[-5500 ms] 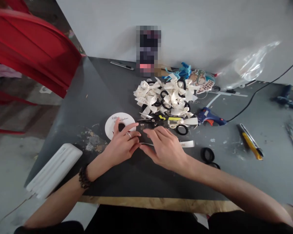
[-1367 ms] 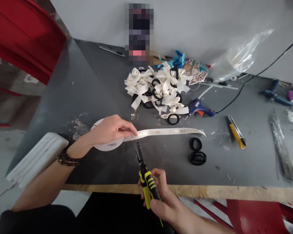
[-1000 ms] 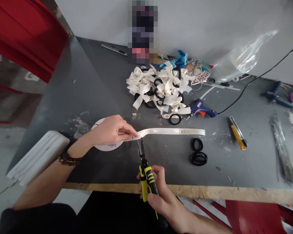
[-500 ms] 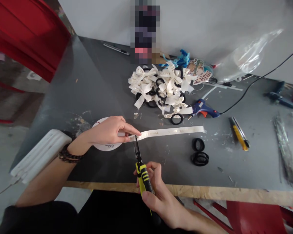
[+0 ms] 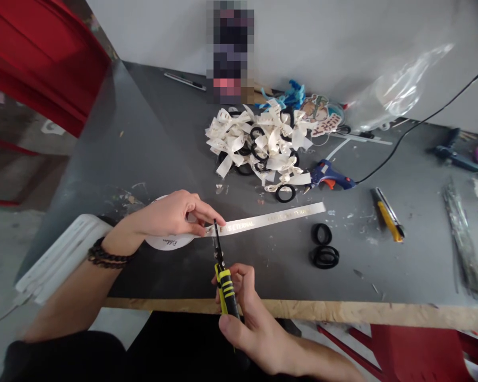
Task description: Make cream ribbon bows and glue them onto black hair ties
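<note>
My left hand (image 5: pixel 179 213) pinches a white satin ribbon (image 5: pixel 258 220) with gold lettering between thumb and fingers. The ribbon's free end stretches right across the dark table. Under that hand and wrist lies a round white ribbon spool (image 5: pixel 168 242), partly covered. My right hand (image 5: pixel 249 321) is wrapped around the yellow-and-black handles of a pair of snips (image 5: pixel 226 286). Their dark blades cross the ribbon just beside my left fingertips. Whether the blades have cut into it I cannot tell. Beyond the ribbon is a pile of white ribbon bows (image 5: pixel 258 140) with black hair ties.
Loose black hair ties (image 5: pixel 325 257) lie right of the ribbon, near a yellow utility knife (image 5: pixel 389 215). A blue glue gun (image 5: pixel 331 175) trails a black cord (image 5: pixel 406 143). At right are clear sticks (image 5: pixel 464 239); at left, a white power strip (image 5: pixel 63 257).
The snips have moved slightly left and up, their tips now reaching over the ribbon. The ribbon slants more, its free end pointing a little upward. Both hands keep their holds.
</note>
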Demonstrator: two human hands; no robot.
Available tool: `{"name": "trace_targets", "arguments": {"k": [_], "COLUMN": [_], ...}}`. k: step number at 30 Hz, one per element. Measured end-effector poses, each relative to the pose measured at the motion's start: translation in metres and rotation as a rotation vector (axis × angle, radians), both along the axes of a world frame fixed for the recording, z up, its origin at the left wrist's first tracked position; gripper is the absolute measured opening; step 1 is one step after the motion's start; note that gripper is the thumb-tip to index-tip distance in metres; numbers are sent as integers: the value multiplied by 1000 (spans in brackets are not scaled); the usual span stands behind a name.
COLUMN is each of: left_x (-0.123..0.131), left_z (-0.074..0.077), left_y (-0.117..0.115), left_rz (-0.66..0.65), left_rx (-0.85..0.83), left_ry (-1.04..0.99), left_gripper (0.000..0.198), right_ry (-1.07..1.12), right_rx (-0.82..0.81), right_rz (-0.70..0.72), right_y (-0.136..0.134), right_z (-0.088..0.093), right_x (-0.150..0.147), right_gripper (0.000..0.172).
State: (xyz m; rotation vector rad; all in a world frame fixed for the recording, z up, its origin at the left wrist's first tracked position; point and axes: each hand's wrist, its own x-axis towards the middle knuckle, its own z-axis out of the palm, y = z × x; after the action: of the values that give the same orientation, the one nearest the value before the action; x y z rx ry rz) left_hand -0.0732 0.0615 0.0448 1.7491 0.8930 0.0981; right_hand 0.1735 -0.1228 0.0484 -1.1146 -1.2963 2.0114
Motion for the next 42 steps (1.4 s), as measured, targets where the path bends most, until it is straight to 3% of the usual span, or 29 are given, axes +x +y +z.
{"name": "trace_targets", "arguments": {"k": [5, 12, 18, 23, 32, 38, 42], "left_x": [1, -1, 3, 4, 2, 0, 2], "left_z": [1, -3, -4, -2, -4, -4, -5], "left_y": [-3, 0, -3, -3, -7, -7, -9], "left_rz": [87, 8, -17, -26, -44, -37, -28], "left_rx": [-28, 91, 69, 20, 150, -26, -51], "left_ry": [-24, -43, -105, -154, -198, -251, -228], "left_gripper": [38, 32, 42, 64, 64, 100, 86], "right_ry": [-10, -38, 22, 71, 177, 216, 202], "right_rx": [19, -16, -100, -132, -170, -165, -160], "right_rz": [-1, -38, -105, -116, -147, -136, -115], "right_y": [1, 4, 4, 1, -2, -3, 0], "right_z": [0, 5, 9, 8, 0, -1, 1], "right_x": [-1, 2, 0, -3, -8, -10, -9], "right_gripper": [41, 45, 40, 42, 44, 51, 53]}}
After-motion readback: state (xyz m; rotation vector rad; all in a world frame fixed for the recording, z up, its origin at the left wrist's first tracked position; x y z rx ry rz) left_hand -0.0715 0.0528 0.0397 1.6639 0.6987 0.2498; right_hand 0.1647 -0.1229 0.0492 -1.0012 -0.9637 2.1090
